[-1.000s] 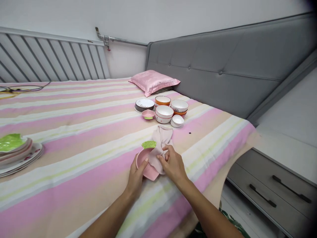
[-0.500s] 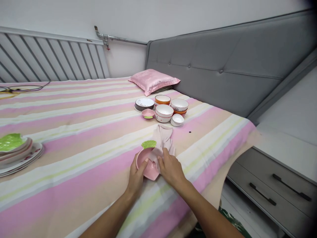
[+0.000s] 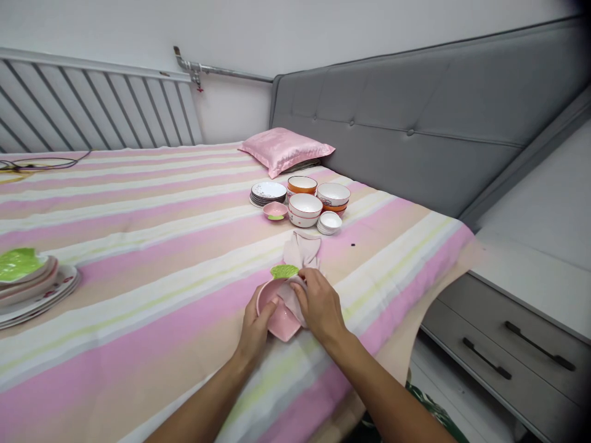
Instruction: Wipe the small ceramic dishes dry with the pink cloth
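Note:
My left hand point(image 3: 253, 321) grips the left side of a pink strawberry-shaped bowl point(image 3: 282, 324) with a green leaf tab, its thumb inside the rim. At the bowl's right rim my right hand point(image 3: 322, 304) is closed on a pale pink cloth point(image 3: 302, 248), part of which lies inside the bowl. The rest of the cloth spreads on the bed beyond the bowl. The fingers of my right hand are partly hidden behind the rim and cloth.
Stacked bowls point(image 3: 305, 212), small white dishes point(image 3: 329, 223), dark-edged plates point(image 3: 268, 192) and another pink bowl point(image 3: 276, 211) stand farther back. Plates with a green leaf dish point(image 3: 18, 263) lie left. Beyond are a pink pillow point(image 3: 286, 149) and grey headboard point(image 3: 415, 104); a nightstand point(image 3: 512, 326) stands right.
My right hand has moved up along the bowl's right rim with the cloth. The bowl has turned slightly, its leaf tab shifting right, while my left hand keeps its hold.

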The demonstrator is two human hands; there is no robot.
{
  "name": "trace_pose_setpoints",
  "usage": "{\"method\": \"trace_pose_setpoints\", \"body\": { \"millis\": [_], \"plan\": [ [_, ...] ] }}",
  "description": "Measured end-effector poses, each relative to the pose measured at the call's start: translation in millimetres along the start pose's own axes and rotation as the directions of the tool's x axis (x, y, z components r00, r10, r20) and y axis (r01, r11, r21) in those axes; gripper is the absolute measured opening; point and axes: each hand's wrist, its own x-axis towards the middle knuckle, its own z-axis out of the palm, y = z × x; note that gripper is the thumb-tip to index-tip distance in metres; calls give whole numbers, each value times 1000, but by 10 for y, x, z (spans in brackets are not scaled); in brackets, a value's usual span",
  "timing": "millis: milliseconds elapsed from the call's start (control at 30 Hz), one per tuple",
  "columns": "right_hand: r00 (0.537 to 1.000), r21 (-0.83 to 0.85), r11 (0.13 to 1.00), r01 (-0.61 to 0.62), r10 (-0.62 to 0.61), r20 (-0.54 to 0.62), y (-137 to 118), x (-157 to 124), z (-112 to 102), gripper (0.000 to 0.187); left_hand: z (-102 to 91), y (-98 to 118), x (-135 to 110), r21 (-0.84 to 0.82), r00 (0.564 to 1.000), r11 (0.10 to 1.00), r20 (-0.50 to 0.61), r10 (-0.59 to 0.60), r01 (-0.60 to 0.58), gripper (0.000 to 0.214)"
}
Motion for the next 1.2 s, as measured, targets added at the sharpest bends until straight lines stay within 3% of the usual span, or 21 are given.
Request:
{"method": "trace_pose_setpoints", "body": {
  "millis": [300,467,867,1200],
  "plan": [
    [991,-104,995,-4,18,131,-24,-22,31,17,-54,-90,14,-34,995,999,-94,-33,30,37],
    [974,-143,988,-51,81,212,-90,-31,21,18,-51,-97,15,-52,988,999,-156,2,-10,34],
    [915,-49,980,-192,196,351,-184,-78,59,26,-98,-102,29,145,937,984,-317,147,-105,41],
    [910,36,970,-241,212,357,-137,-80,87,25,-97,-87,6,275,952,955,-249,178,-107,45]
  ]
}}
